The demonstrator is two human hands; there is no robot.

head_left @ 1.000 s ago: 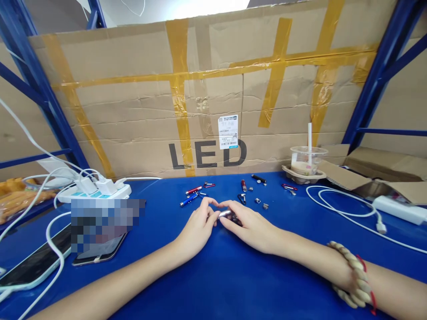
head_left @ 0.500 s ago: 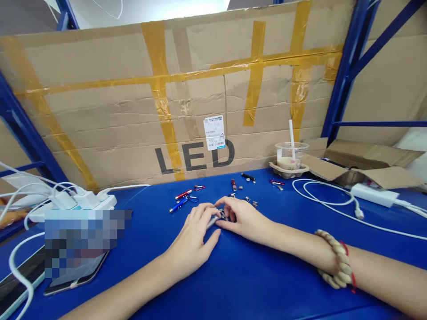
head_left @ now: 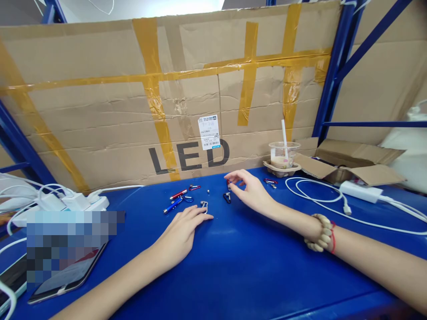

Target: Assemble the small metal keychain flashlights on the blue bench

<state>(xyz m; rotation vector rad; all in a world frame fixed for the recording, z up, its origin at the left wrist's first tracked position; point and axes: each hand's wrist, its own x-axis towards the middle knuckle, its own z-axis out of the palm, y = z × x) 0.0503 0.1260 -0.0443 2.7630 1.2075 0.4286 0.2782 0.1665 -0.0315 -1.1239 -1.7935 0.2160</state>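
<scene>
My left hand [head_left: 176,235] lies low over the blue tabletop with its fingers stretched out, palm down. Just past its fingertips is a silver carabiner clip [head_left: 205,207]; anything under the palm is hidden. My right hand [head_left: 251,193] hovers farther back, fingers curved and apart from the thumb. At its fingertips is a short red metal tube [head_left: 228,183], partly covered by them. Close by lies a black carabiner clip [head_left: 227,198]. Left of these rest a red penlight [head_left: 178,194] and a blue penlight [head_left: 172,206], each beside a carabiner.
Behind stands a taped cardboard sheet [head_left: 187,111]. A plastic cup with a straw [head_left: 284,155] sits in a carton holder, near an opened box [head_left: 360,164]. A white cable [head_left: 313,206] loops at right. Phones [head_left: 73,280] and a power strip [head_left: 96,206] lie at left.
My hands have parted. The right one has moved back toward the red tube, and the left has drawn slightly left and stays low. The silver clip between them is now uncovered.
</scene>
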